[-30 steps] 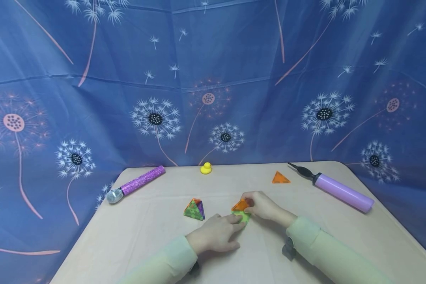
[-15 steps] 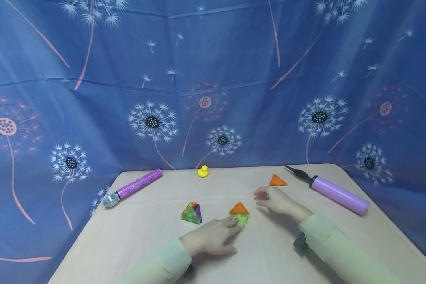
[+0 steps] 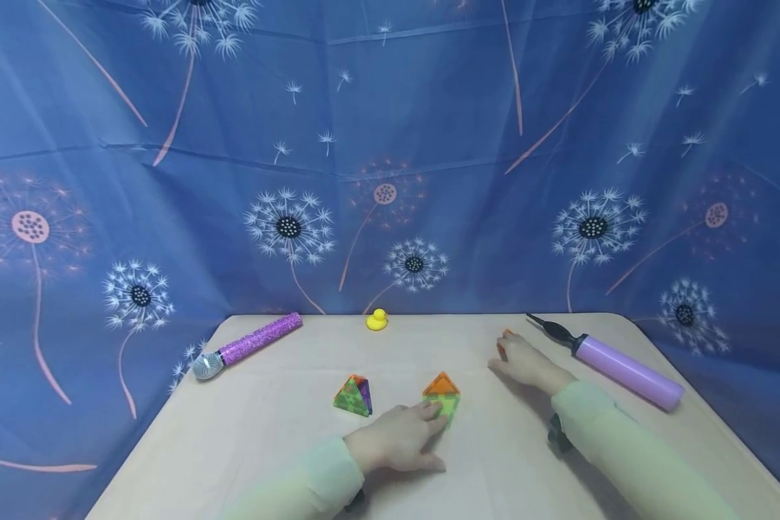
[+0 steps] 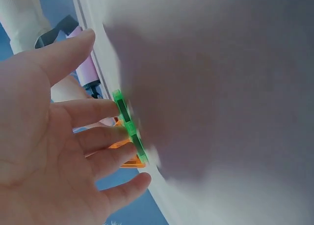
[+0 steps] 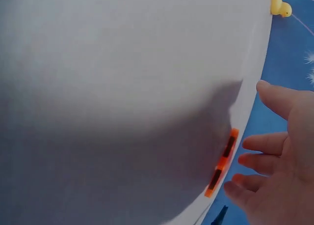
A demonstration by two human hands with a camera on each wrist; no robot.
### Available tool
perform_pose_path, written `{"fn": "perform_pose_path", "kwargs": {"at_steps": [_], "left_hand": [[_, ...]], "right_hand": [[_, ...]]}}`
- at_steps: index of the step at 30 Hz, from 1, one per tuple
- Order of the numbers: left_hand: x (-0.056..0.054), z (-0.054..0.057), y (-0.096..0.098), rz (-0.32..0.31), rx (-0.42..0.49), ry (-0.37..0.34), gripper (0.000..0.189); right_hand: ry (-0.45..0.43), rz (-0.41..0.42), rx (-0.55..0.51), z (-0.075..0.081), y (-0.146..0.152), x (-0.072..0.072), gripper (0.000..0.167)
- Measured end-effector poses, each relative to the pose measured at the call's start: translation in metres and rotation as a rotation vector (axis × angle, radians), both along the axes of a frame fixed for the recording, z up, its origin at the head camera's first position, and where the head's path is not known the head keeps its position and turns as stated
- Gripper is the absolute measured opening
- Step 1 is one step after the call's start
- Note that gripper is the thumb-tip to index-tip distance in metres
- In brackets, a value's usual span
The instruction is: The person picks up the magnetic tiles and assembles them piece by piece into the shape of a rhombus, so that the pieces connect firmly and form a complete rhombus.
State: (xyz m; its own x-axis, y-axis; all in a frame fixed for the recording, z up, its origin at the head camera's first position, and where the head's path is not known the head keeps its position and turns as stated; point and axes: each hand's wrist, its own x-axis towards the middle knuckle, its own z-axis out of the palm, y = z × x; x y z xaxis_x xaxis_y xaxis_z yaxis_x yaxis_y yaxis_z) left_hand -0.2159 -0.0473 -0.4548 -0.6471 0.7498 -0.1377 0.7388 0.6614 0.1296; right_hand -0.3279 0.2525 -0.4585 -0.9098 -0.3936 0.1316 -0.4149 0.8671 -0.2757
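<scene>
My left hand [image 3: 399, 437] rests its fingertips on a translucent green triangular magnetic tile [image 3: 451, 406], fingers fairly straight. In the left wrist view the fingers lie along this tile's edge, thumb held apart. An orange triangular tile [image 3: 442, 384] adjoins its far side. Further right, my right hand [image 3: 526, 360] reaches over another orange triangular tile [image 5: 222, 162], mostly hidden behind it in the head view. The right wrist view shows its relaxed, spread fingers just beside that tile, with nothing gripped. Left of both hands stands a small pyramid [image 3: 349, 397] of green, orange and purple tiles.
A glittery purple microphone [image 3: 260, 339] lies at the back left of the table [image 3: 234, 448]. A yellow rubber duck [image 3: 377, 320] sits at the back edge. To the right lies a purple hand pump [image 3: 627, 370] with a black nozzle. A blue dandelion-print cloth hangs behind.
My right hand has let go of the orange tile beside the green one and moved right and away, to the separate orange tile. My left hand stays on the green tile.
</scene>
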Motion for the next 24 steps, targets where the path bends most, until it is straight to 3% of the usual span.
{"fn": "perform_pose_path", "kwargs": {"at_steps": [15,24], "left_hand": [[0.0007,0.0037,0.0035,-0.009,-0.011,0.01,0.072],[-0.0001,0.0044,0.0042,0.005,-0.011,0.001,0.071]], "right_hand": [[-0.056,-0.043,0.048,-0.0082,0.0093,0.0007,0.056],[-0.071,-0.029,0.067,-0.0062,0.0102,0.0094,0.054]]}}
